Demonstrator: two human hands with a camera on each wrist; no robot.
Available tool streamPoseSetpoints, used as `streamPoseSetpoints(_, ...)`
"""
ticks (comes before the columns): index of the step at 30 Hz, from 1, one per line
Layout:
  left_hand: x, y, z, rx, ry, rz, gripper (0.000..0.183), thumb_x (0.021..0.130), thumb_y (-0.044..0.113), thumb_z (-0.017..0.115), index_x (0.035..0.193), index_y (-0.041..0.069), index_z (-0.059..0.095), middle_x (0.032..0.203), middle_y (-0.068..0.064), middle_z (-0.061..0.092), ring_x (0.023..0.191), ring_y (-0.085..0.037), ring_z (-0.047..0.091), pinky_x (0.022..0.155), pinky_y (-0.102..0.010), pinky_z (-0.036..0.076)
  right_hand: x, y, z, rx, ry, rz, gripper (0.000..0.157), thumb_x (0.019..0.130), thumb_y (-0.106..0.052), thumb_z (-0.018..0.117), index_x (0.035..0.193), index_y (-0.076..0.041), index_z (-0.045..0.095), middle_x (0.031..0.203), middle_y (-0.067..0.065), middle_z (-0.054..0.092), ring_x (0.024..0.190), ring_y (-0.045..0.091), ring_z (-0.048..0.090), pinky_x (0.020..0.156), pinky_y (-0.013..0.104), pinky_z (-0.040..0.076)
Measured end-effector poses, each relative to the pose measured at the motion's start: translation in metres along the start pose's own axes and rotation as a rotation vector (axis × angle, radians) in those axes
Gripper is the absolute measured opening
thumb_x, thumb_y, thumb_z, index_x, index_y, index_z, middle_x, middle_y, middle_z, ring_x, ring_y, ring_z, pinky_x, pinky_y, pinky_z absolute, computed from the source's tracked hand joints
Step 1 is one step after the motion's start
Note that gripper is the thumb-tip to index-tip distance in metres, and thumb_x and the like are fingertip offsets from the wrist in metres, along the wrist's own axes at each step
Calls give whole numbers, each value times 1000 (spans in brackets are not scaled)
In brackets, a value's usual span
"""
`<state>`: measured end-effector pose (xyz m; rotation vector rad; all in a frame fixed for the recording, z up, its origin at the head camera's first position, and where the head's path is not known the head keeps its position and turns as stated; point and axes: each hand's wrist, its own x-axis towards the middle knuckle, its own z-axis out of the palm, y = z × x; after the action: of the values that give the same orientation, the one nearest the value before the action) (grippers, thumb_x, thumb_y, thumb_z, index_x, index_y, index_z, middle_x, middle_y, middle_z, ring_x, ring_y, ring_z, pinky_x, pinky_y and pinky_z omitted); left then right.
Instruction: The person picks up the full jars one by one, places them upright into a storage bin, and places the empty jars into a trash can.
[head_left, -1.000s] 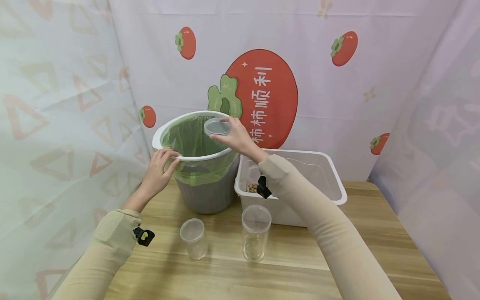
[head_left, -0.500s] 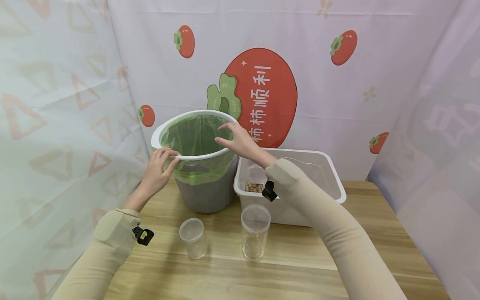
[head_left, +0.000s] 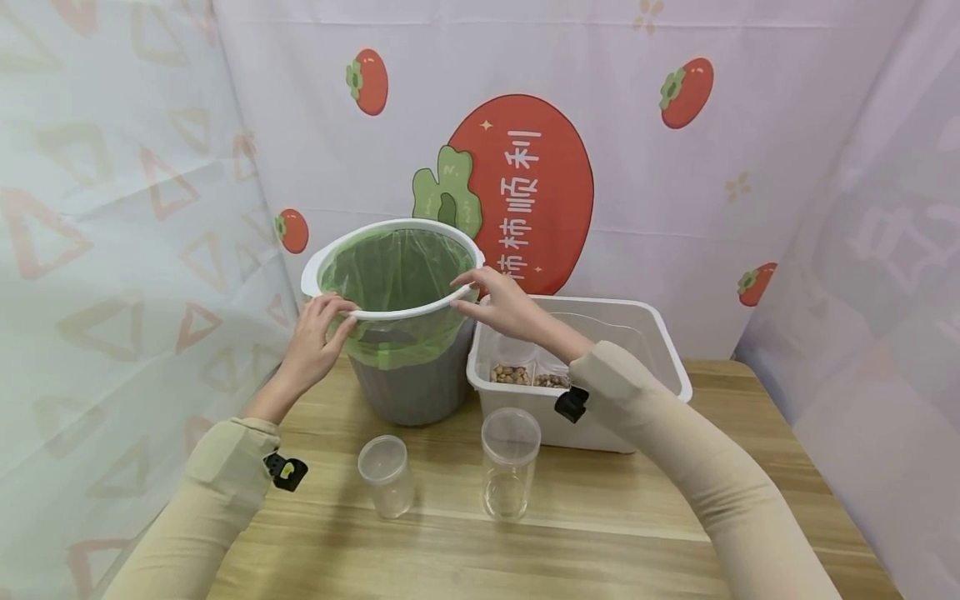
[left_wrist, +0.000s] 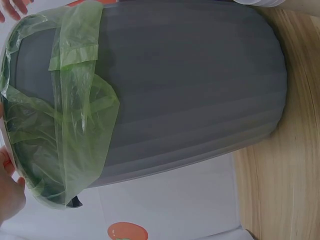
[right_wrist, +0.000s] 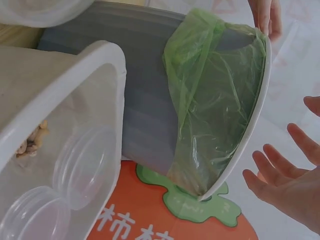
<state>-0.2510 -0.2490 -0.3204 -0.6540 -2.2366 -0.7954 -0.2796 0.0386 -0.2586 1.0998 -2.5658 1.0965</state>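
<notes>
A grey trash can [head_left: 411,383] with a white rim stands at the back left of the table, lined with a green plastic bag [head_left: 390,343] folded over its edge. My left hand [head_left: 311,342] grips the front left of that rim, fingers over the top and thumb outside. Beside the rim's right side is my right hand [head_left: 504,307], fingers spread and holding nothing; the right wrist view shows this hand [right_wrist: 290,180] apart from the can. In front stand two clear lidded jars, a short jar [head_left: 387,479] and a taller jar [head_left: 510,467].
Right of the can sits a white plastic tub [head_left: 585,429]. Inside it are clear round containers [right_wrist: 85,167] and nut-like pieces [head_left: 512,375]. The wooden table [head_left: 465,558] meets a printed cloth [head_left: 637,192] behind and at the sides.
One second ago my right hand held a clear round lid over the can's mouth. The lid has left the hand and is out of sight; the hand has moved right. My left hand stayed put.
</notes>
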Motion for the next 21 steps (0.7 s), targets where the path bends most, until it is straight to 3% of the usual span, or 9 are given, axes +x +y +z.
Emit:
streamPoseSetpoints(6, 0, 1, 0, -12, 5, 4, 12, 84, -1, 53, 95, -5, 56, 100, -22, 49, 108, -39, 38, 95, -52, 21, -19, 0, 1, 40, -24, -60, 31, 84, -17, 60, 110, 0, 56, 110, 13, 55, 103, 27, 50, 91, 39, 39)
streamPoseSetpoints(21, 1, 2, 0, -1, -1, 2, 13, 84, 0, 53, 96, -5, 55, 100, -22, 49, 109, -40, 37, 96, -51, 21, -67, 6, 9, -13, -46, -131, 30, 82, -18, 63, 109, -8, 58, 106, 4, 56, 103, 19, 52, 88, 33, 42)
